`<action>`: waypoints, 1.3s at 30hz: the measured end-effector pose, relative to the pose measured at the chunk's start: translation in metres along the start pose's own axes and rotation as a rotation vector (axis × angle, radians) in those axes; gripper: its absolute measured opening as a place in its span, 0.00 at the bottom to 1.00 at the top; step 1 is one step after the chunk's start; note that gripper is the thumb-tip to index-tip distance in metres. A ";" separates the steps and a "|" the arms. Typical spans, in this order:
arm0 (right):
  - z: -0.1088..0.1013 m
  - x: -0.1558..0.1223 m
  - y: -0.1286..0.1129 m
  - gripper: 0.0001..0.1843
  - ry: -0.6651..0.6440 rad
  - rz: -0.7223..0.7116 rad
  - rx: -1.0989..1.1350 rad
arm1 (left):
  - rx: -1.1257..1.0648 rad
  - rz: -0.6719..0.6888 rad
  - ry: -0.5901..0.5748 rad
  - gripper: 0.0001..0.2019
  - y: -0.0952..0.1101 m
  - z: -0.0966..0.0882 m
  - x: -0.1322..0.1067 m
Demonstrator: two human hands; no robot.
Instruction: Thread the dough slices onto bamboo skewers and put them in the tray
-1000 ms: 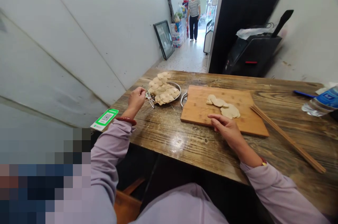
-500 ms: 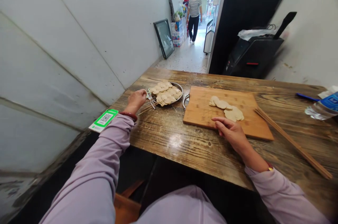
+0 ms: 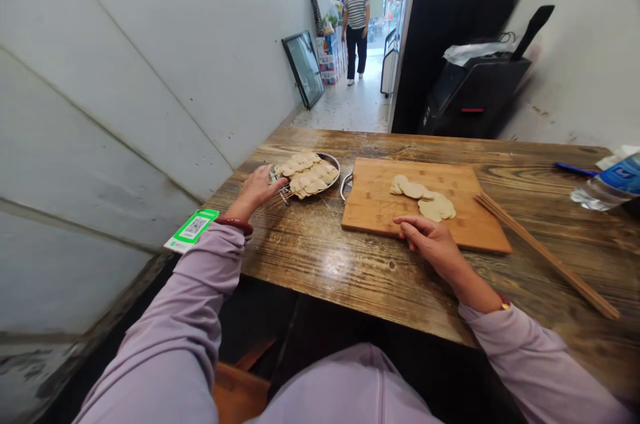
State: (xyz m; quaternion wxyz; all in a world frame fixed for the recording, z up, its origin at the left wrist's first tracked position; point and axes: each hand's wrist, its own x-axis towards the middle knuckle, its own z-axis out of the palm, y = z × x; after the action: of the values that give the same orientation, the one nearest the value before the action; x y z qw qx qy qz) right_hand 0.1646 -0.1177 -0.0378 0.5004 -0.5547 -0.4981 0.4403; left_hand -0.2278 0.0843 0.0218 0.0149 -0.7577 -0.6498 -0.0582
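My left hand [image 3: 257,191] is open, thumb and fingers apart, at the stick ends of the loaded skewers. Those skewers carry flat, pale, round slices [image 3: 307,174] and lie piled on a round metal plate [image 3: 336,164]. My right hand [image 3: 433,241] hovers at the near edge of the wooden cutting board [image 3: 370,204], fingers loosely bent and a gap between thumb and forefinger; I see nothing in it. More pale round slices [image 3: 435,207] lie overlapping on the board, just beyond that hand. A bundle of thin wooden sticks [image 3: 547,254] rests across the board's right edge.
The board has a metal handle [image 3: 346,188] on its left. A water bottle [image 3: 613,184] and a blue pen-like object [image 3: 575,169] lie at the table's right. A green code card [image 3: 195,227] is by the left wall. A person [image 3: 356,17] stands in the passage beyond.
My left hand has let go of the skewer sticks and opened its fingers beside the plate. My right hand stays by the board. The person in the passage has shifted slightly.
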 end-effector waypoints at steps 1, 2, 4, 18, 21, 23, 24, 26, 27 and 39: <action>0.000 0.000 0.000 0.26 -0.005 -0.001 -0.003 | 0.011 0.001 -0.058 0.40 0.004 0.001 -0.002; -0.001 0.001 0.000 0.26 -0.009 -0.005 -0.006 | 0.024 0.001 -0.118 0.43 0.009 0.002 -0.005; -0.001 0.002 0.002 0.26 -0.015 -0.016 -0.009 | 0.054 0.004 -0.188 0.48 0.015 0.004 -0.010; -0.036 0.021 -0.001 0.17 0.389 -0.462 -0.525 | -0.551 0.324 0.165 0.32 0.098 -0.002 -0.024; -0.077 0.022 -0.003 0.18 0.629 -0.365 -0.781 | -0.818 0.345 0.025 0.33 0.151 0.010 -0.033; -0.104 0.019 0.000 0.19 0.701 -0.260 -0.935 | -1.002 0.320 -0.059 0.35 0.181 0.020 -0.036; -0.116 0.017 0.003 0.19 0.730 -0.203 -0.990 | -1.070 0.319 -0.091 0.35 0.193 0.025 -0.036; -0.135 0.013 0.010 0.21 0.759 -0.068 -1.078 | -1.149 0.326 -0.111 0.34 0.210 0.032 -0.036; -0.142 0.010 0.013 0.22 0.751 0.007 -1.112 | -1.177 0.335 -0.110 0.34 0.216 0.034 -0.037; -0.080 0.010 -0.009 0.19 0.550 -0.443 -1.245 | -1.439 0.229 -0.031 0.21 0.220 0.048 -0.052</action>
State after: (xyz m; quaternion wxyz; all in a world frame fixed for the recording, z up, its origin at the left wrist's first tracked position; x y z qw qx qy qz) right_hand 0.2439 -0.1175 -0.0202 0.2763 -0.7140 -0.6135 -0.1935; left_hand -0.0152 0.0035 -0.0196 -0.4902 -0.6438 -0.3677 -0.4584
